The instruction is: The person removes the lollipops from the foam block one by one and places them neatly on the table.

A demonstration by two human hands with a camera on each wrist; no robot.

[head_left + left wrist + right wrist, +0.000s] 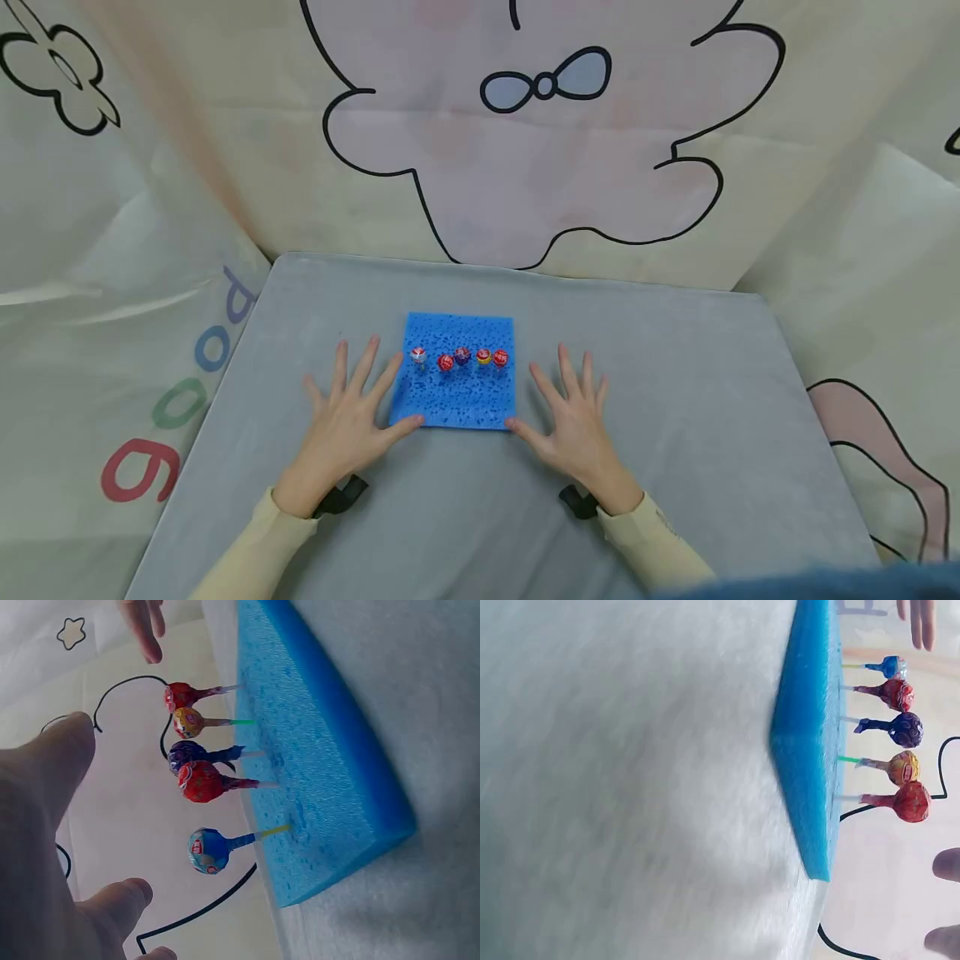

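Several wrapped lollipops stand upright on their sticks in a row in a blue foam block (450,407). From left to right in the head view come a light blue lollipop (418,356), a red lollipop (446,362), a purple lollipop (462,356), a yellow lollipop (483,357) and another red lollipop (912,802). My left hand (347,427) is spread at the block's left side, its thumb by the front left corner. On the other side, my right hand (576,432) is spread too, thumb by the front right corner. Neither hand holds anything.
The block lies on a table with a grey cloth (675,375). Behind it hangs a printed backdrop (450,142) with cartoon outlines, and similar sheets flank the table. A dark strap (341,495) is on the left wrist, another strap (578,502) on the right.
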